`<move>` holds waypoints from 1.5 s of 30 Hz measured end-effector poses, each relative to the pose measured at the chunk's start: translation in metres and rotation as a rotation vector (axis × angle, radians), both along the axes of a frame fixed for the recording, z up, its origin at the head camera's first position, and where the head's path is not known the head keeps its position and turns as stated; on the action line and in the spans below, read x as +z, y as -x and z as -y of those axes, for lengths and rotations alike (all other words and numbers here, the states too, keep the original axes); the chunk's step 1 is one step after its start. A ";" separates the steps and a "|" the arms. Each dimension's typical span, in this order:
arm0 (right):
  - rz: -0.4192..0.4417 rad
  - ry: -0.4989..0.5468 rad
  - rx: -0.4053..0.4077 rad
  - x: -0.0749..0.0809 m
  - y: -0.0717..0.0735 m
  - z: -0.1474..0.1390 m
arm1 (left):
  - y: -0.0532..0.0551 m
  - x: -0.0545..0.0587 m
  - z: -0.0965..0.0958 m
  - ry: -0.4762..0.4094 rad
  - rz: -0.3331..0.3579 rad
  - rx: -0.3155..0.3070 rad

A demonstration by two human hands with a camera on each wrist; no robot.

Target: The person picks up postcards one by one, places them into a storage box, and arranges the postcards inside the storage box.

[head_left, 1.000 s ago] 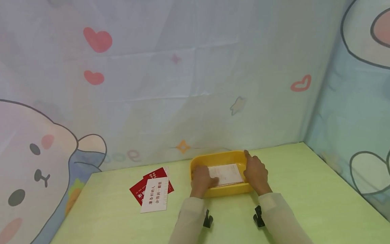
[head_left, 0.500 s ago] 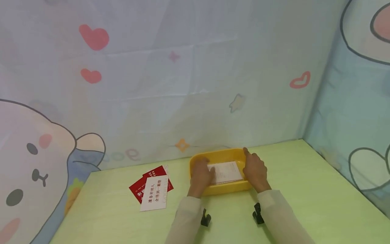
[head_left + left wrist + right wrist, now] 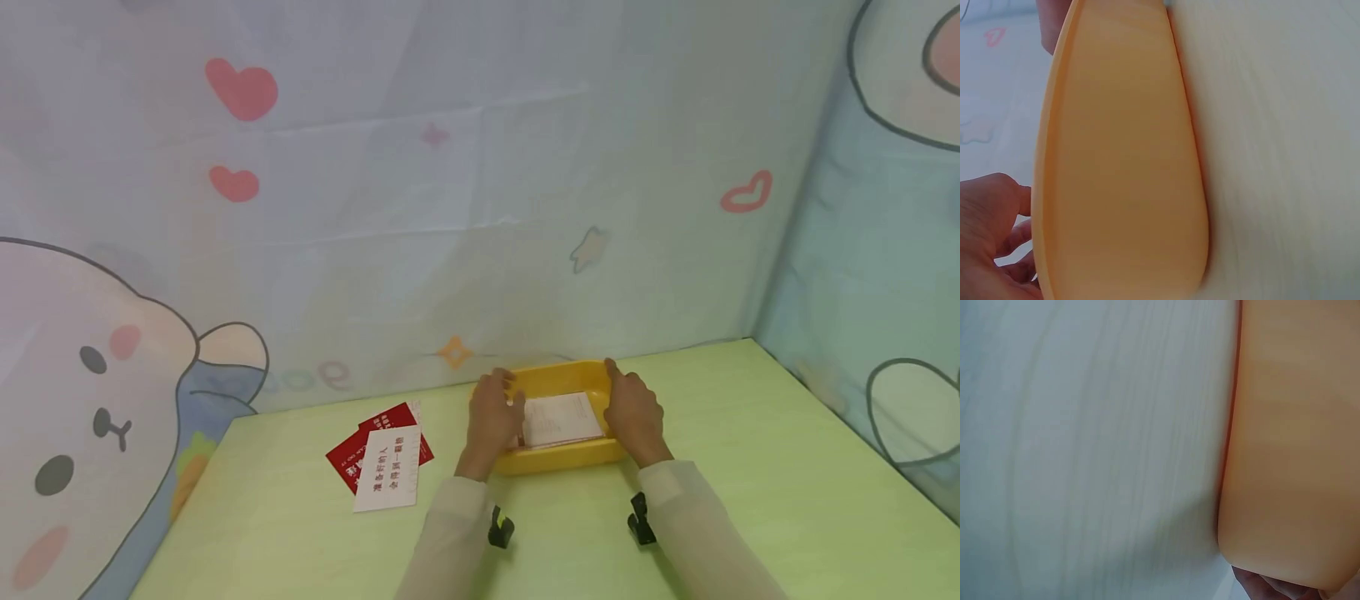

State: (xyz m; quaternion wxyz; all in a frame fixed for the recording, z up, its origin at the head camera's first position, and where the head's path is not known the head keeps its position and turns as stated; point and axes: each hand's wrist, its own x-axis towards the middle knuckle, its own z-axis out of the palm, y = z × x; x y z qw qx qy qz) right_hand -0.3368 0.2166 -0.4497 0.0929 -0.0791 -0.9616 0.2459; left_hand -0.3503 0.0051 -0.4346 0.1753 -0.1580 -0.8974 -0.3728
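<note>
Left grip spread, farther back along yellow tray than before, right grip still holding tray's end

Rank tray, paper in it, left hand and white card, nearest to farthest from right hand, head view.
1. Tray: touching right hand.
2. Paper: inside, between hands.
3. Left hand: at tray's left end.
4. White card: outside, left of tray.

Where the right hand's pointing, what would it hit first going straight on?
Probably the printed cloth backdrop; the right hand points toward it at the yellow tray, though depth is unclear.
</note>
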 end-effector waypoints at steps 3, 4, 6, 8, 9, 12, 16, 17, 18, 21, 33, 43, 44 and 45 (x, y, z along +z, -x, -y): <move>0.005 0.001 0.002 -0.001 0.001 -0.003 | 0.001 0.001 0.003 0.003 -0.042 0.013; 0.006 0.003 0.003 -0.001 0.000 -0.003 | 0.002 0.001 0.005 0.007 -0.057 0.013; 0.005 0.005 0.000 -0.002 0.000 -0.004 | 0.004 0.003 0.008 0.019 -0.064 0.020; 0.002 0.003 -0.003 -0.003 0.000 -0.004 | 0.005 0.006 0.013 0.016 -0.065 0.026; -0.003 0.003 -0.002 -0.003 0.000 -0.004 | 0.006 0.007 0.016 0.013 -0.068 0.032; -0.001 0.007 0.000 -0.003 0.000 -0.005 | 0.008 0.011 0.025 -0.018 -0.053 0.054; 0.006 0.007 0.001 -0.001 0.000 -0.006 | 0.011 0.012 0.037 -0.063 -0.012 0.094; 0.007 0.006 0.001 0.000 -0.001 -0.007 | 0.012 0.012 0.040 -0.069 0.001 0.101; 0.006 0.005 0.000 0.001 -0.001 -0.007 | 0.013 0.011 0.043 -0.074 0.010 0.109; 0.009 0.006 -0.003 0.001 0.000 -0.008 | 0.016 0.008 0.053 -0.078 0.016 0.123; 0.022 -0.019 -0.016 -0.003 0.002 -0.004 | 0.018 -0.009 0.100 -0.033 0.087 0.153; 0.038 -0.017 -0.025 -0.001 0.000 -0.005 | 0.025 -0.013 0.126 0.151 0.231 0.212; 0.040 -0.016 -0.028 0.000 0.000 -0.006 | 0.025 -0.014 0.129 0.172 0.238 0.217; 0.040 -0.015 -0.030 0.000 0.000 -0.006 | 0.026 -0.015 0.131 0.191 0.241 0.222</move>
